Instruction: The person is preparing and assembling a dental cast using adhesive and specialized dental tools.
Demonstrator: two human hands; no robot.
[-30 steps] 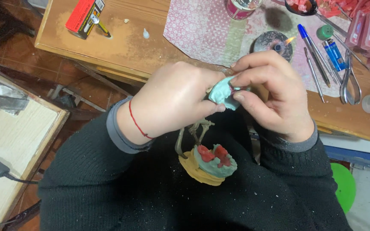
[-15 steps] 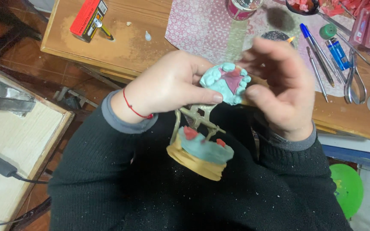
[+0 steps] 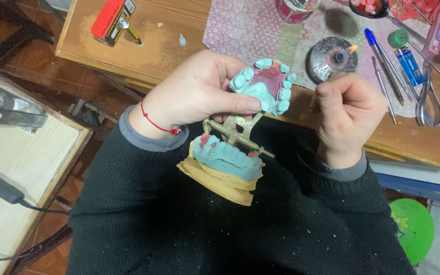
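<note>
Fingers [image 3: 232,104] of my left hand [image 3: 197,97] are clamped on the hinged metal frame [image 3: 235,133] of a dental model, its upper cast [image 3: 267,84] swung open, blue teeth facing up, lower cast [image 3: 225,165] hanging just below over my lap. My right hand [image 3: 350,109] is nearer the cast's far edge, just beside it but apart, fingers curled shut; what they pinch I cannot tell. Beyond both lies the wooden worktop [image 3: 143,53], with a lit burner [image 3: 332,57], pens [image 3: 380,51] and pliers [image 3: 426,97].

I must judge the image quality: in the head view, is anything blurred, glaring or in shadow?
Head view: the left hand and the dental model it holds are sharp; the right hand looks slightly soft; the small flame shows little glare; the floor at upper left is dark.
</note>
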